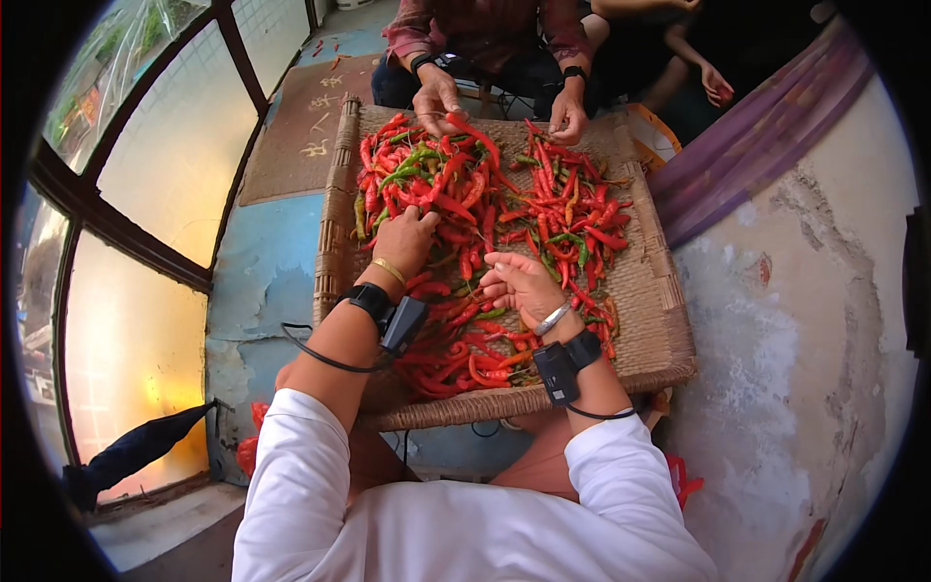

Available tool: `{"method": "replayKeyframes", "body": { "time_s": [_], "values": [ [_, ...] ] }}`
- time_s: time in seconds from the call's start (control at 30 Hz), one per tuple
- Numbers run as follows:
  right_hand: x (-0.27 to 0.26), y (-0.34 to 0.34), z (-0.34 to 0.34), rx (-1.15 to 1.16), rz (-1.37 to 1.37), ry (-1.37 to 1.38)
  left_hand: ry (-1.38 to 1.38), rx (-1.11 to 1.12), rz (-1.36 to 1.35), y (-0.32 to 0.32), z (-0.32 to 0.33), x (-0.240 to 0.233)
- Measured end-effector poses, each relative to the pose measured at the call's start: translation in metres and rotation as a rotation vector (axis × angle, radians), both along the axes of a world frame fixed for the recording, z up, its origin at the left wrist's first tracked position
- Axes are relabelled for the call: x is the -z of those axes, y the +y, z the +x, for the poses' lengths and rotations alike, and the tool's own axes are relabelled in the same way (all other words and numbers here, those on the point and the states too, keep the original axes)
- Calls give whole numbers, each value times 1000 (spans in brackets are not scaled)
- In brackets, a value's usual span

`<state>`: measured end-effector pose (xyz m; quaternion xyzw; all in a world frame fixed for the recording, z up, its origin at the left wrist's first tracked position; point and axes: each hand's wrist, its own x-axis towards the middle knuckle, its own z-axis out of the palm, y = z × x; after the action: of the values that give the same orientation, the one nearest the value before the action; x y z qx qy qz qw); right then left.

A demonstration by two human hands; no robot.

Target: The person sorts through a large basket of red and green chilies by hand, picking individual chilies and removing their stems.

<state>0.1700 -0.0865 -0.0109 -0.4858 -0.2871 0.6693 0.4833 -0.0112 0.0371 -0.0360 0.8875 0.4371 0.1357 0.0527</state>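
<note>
A woven-cord tray with a wooden frame stands before me, heaped with red, orange and green chili peppers. My left hand reaches to the near edge of the larger chili heap, its fingertips down among the peppers; whether it grips one is hidden. Over the middle of the tray is my right hand, turned palm to the left with fingers loosely curled and apart, and I see nothing in it. A second chili heap spreads beyond it to the right. Nearer me, more red chilies lie by the front rim.
Opposite sits a person whose hand is at a long red chili and whose other hand hovers over the right heap. Another person's hand holds something red. Windows flank the left, a plastered wall the right.
</note>
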Motion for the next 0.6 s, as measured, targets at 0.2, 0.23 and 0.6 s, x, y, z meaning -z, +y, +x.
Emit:
{"method": "replayKeyframes", "body": {
  "time_s": [0.2, 0.23, 0.6],
  "values": [
    [2, 2, -1, 3, 3, -23, -9, 45, 44, -2, 4, -1],
    [3, 2, -2, 2, 5, -30, 5, 76, -27, -6, 5, -8],
    [7, 6, -12, 24, 169, -353, -223, 256, -105, -31, 7, -47]
  ]
}}
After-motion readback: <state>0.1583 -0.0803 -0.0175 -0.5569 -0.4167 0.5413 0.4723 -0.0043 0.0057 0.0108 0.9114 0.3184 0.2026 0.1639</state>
